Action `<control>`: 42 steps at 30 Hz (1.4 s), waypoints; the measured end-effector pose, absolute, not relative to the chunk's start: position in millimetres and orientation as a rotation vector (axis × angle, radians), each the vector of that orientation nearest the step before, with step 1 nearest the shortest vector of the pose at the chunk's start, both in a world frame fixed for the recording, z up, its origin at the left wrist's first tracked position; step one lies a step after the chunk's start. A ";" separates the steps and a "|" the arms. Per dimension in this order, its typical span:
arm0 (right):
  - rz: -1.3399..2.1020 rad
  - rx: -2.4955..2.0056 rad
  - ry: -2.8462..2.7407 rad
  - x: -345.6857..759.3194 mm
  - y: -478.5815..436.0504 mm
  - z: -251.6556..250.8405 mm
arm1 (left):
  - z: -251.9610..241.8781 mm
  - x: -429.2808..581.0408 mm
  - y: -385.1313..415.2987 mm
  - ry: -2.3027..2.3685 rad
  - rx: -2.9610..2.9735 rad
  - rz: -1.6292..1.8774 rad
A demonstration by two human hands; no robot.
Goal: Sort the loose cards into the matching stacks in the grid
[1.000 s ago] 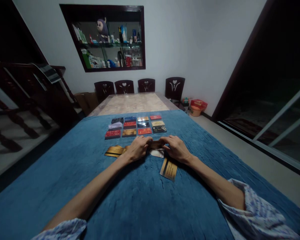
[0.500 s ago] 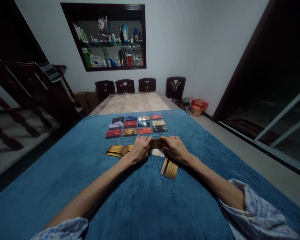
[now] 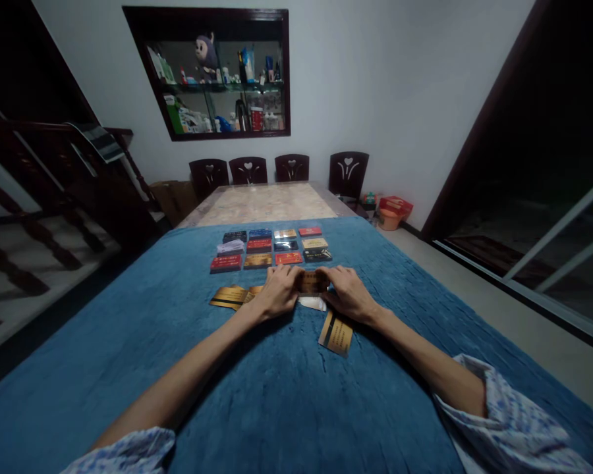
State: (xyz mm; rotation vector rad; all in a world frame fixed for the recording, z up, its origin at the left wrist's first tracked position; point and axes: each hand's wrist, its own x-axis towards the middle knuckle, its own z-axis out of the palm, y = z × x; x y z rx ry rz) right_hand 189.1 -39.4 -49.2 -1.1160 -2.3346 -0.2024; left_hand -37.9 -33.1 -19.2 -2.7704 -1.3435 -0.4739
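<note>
To my eye the cloth (image 3: pixel 227 395) is matt and softly napped, with fine creases, while the bare tabletop (image 3: pixel 271 201) is smooth and faintly shiny, like stone. The gold cards (image 3: pixel 336 334) carry a metallic sheen over what seems to be plastic, and the stacks (image 3: pixel 226 263) catch the light, glossy as well. Around me I see dark polished wood in the chairs (image 3: pixel 349 178) and railing (image 3: pixel 34 234), a glass shelf (image 3: pixel 222 86), a dull cardboard box (image 3: pixel 174 201), and thin, matt fabric sleeves (image 3: pixel 516 408)
</note>
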 end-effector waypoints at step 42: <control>-0.231 -1.182 -2.638 125.8 8.0 9.4 | 14.9 -99.5 -21.7 -1.487 -2.515 -0.280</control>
